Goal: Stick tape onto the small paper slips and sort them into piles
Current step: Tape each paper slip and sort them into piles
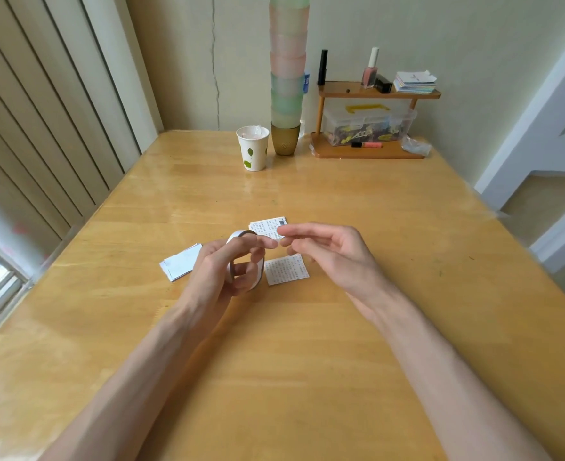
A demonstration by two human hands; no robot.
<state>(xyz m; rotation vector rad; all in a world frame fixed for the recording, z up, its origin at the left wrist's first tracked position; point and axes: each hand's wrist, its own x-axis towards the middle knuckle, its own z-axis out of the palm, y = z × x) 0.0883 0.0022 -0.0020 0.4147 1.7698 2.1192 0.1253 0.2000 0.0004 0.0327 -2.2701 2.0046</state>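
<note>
At the far edge of the tabletop stand a paper cup with green leaves printed on it and, just beside it, a tall stack of pastel cups rising out of a brown one. Right of those is a small wooden rack. A nail polish bottle and a bundle of cards sit on its top shelf, and a clear box sits underneath. All of this is well apart from my work, and nothing lies between my arms and the paper.

Three lots of slips lie on the wood around my hands. A left pile shows blank faces and is partly hidden behind my left wrist. A far pile of printed slips lies just beyond my fingertips. A single printed slip lies flat below and between both hands.

My left grip is curled round the tape roll, holding it upright above the tabletop, fingers through its hole and thumb over the top. My right grip hovers palm-inward, thumb and forefinger drawn close together at the tip of my left thumb. I cannot tell whether they have the tape's end pinched. Both forearms are bare and angle inward.
</note>
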